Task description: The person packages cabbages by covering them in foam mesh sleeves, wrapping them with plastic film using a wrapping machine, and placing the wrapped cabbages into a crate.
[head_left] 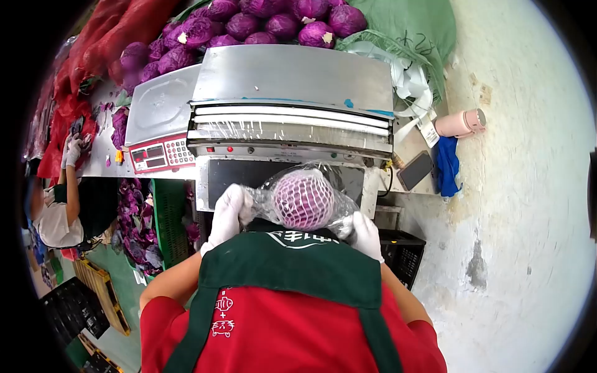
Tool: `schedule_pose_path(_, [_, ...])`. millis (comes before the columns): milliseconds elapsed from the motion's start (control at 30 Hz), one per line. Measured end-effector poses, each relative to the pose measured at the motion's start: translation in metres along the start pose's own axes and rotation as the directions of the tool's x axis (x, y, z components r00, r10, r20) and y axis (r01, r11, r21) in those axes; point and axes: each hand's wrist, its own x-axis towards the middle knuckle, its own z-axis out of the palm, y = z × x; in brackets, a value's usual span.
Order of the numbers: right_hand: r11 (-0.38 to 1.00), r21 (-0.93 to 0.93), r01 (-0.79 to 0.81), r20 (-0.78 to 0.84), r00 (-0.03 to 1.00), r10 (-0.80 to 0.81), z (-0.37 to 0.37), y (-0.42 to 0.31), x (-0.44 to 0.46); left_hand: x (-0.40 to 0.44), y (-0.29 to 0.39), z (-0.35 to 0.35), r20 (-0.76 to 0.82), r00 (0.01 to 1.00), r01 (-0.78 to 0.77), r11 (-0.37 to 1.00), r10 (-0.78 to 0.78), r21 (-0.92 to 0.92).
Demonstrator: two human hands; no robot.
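A red cabbage (303, 200) in a white mesh sleeve sits close to my chest, with clear plastic film (264, 198) around it. My left hand (230, 212), in a white glove, is closed on the film at the cabbage's left side. On the opposite side my right hand (367, 236), also gloved, grips the film; its fingers are partly hidden. Beyond the cabbage stands a film-wrapping machine (292, 133) with white rollers and a dark flat plate (239, 177) at its front. The cabbage overlaps the front of that plate.
Many red cabbages (241, 26) are piled behind the machine. To the left are a scale (163, 154), a green crate (169, 217) of trimmed leaves and a co-worker's gloved hands (71, 151). On the right lie a phone (415, 171), a pink bottle (460, 123) and a blue cloth (448, 166).
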Motion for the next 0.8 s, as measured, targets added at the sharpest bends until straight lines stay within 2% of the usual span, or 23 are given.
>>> schedule_pose_path(33, [0.916,0.398,-0.045,-0.058,0.996,0.074,-0.001,0.002,0.005,0.004,-0.002,0.007,-0.085,0.989,0.098,0.972,-0.118,-0.214])
schedule_pose_path(67, [0.868,0.47,-0.158,-0.099,0.968,0.23,0.006,-0.028,0.001,0.005,0.008,0.0,0.138,0.979,0.189,0.916,-0.148,-0.354])
schedule_pose_path(100, [0.818,0.536,-0.209,-0.089,0.949,0.301,-0.005,-0.027,0.002,-0.002,0.015,0.002,-0.077,0.957,0.242,0.914,-0.281,-0.326])
schedule_pose_path(167, [0.805,0.503,-0.314,-0.02,0.927,0.374,-0.024,-0.02,-0.003,-0.028,0.004,-0.022,-0.045,0.927,0.352,0.904,-0.373,-0.242])
schedule_pose_path(200, [0.81,0.446,-0.379,0.008,0.907,0.421,-0.038,0.006,-0.002,-0.033,-0.017,-0.041,-0.082,0.861,0.478,0.855,-0.501,-0.201])
schedule_pose_path(233, [0.755,0.417,-0.506,0.083,0.849,0.523,-0.044,0.029,-0.003,-0.023,-0.063,-0.069,-0.082,0.833,0.537,0.835,-0.547,-0.119])
schedule_pose_path(300, [0.767,0.288,-0.573,0.009,0.803,0.597,-0.021,0.051,-0.002,-0.004,-0.154,-0.123,-0.081,0.769,0.638,0.769,-0.634,0.048])
schedule_pose_path(367, [0.78,0.203,-0.593,0.131,0.805,0.578,-0.011,0.088,0.017,0.018,-0.15,-0.082,0.024,0.789,0.575,0.75,-0.614,0.328])
schedule_pose_path(400, [0.871,0.123,-0.476,0.035,0.879,0.475,0.018,0.077,0.024,0.027,-0.144,-0.057,0.085,0.797,0.522,0.753,-0.598,0.4])
schedule_pose_path(433, [0.923,-0.138,-0.359,0.161,0.911,0.379,0.021,0.101,0.039,0.034,-0.138,-0.035,0.137,0.803,0.481,0.766,-0.58,0.425])
schedule_pose_path(500, [0.916,-0.252,-0.312,0.177,0.916,0.361,0.037,0.094,0.045,0.04,-0.138,-0.006,0.238,0.814,0.432,0.826,-0.53,0.362])
schedule_pose_path(533, [0.905,-0.398,-0.148,0.203,0.948,0.244,0.04,0.084,0.041,0.039,-0.135,0.005,0.276,0.822,0.422,0.858,-0.499,0.294])
schedule_pose_path(600, [0.77,-0.608,0.194,0.286,0.958,-0.016,0.043,0.055,0.026,0.028,-0.123,0.02,0.333,0.845,0.385,0.908,-0.418,0.163])
schedule_pose_path(633, [0.811,-0.509,0.287,0.275,0.948,-0.163,0.042,0.065,0.023,0.021,-0.115,0.021,0.355,0.856,0.356,0.926,-0.376,0.121])
schedule_pose_path(667, [0.988,-0.12,0.094,0.194,0.979,-0.07,0.053,0.059,0.016,0.017,-0.106,0.019,0.374,0.867,0.317,0.943,-0.331,0.1])
schedule_pose_path(700, [0.946,0.312,-0.085,0.155,0.987,0.038,0.063,0.05,0.009,0.015,-0.097,0.014,0.398,0.872,0.26,0.959,-0.283,0.112])
schedule_pose_path(733, [0.928,0.349,-0.129,0.249,0.968,0.041,0.063,0.043,0.004,0.016,-0.091,0.004,0.438,0.868,0.186,0.971,-0.233,0.148])
schedule_pose_path(767, [0.963,0.265,-0.051,0.285,0.958,-0.027,0.074,0.028,-0.004,0.024,-0.077,-0.001,0.569,0.809,0.036,0.978,-0.151,0.207])
schedule_pose_path(800, [0.82,0.533,-0.21,0.451,0.89,-0.066,0.083,0.037,-0.005,0.025,-0.064,-0.001,0.635,0.756,-0.405,0.875,0.157,0.266])
